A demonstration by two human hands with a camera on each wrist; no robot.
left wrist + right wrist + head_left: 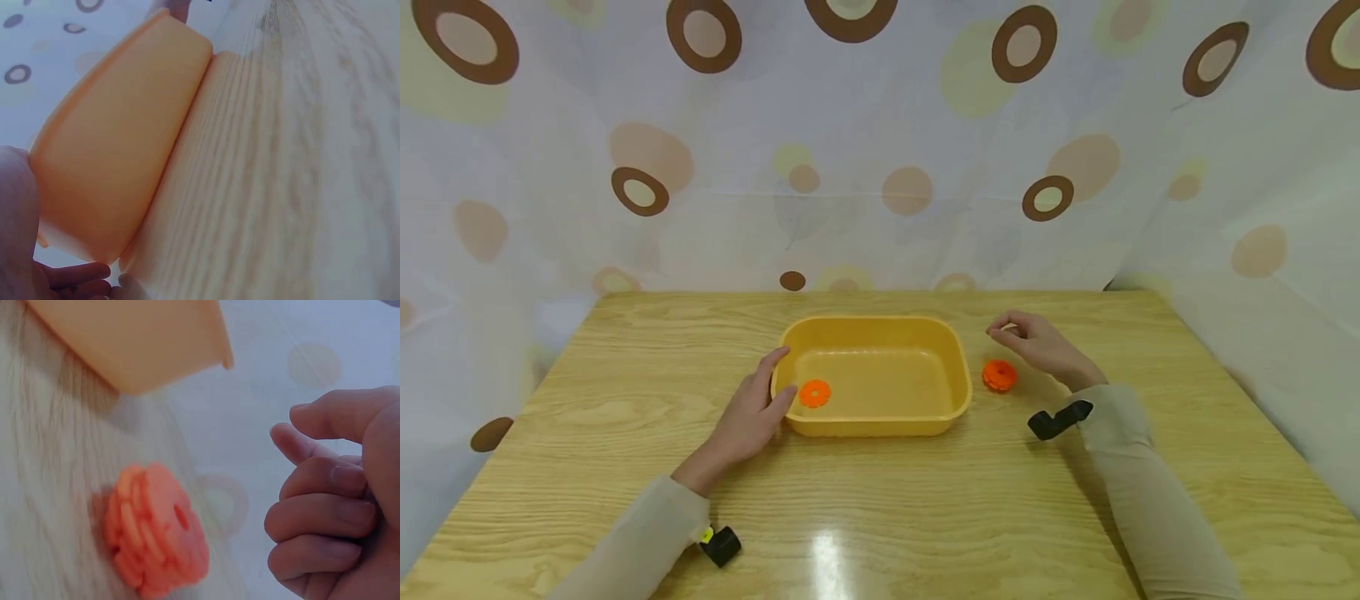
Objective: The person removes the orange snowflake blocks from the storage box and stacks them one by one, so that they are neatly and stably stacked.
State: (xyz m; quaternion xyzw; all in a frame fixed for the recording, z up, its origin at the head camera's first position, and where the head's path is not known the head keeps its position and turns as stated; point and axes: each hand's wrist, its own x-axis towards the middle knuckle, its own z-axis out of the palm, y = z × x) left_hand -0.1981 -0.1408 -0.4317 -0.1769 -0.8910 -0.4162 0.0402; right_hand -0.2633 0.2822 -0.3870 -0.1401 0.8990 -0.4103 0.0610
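A yellow rectangular basin [880,427] sits on the table, its outer wall [125,125] large in the left wrist view. My left hand [751,417] holds it at the left end, thumb over the rim and fingers around the outside. Inside, near that thumb, lies a flat orange flower-shaped disc [815,393] with a center hole. Right of the basin stands a small stack of similar orange discs [1000,376], its layered edges clear in the right wrist view [153,531]. My right hand [1037,343] hovers beyond the stack, holding nothing; thumb and forefinger reach forward, the other fingers curl in.
The wood-grain table [880,517] extends around the basin. A white cloth [880,125] with brown rings and pale dots hangs behind and along the sides. Black wrist cameras sit on the left sleeve [643,533] and right sleeve [1150,492].
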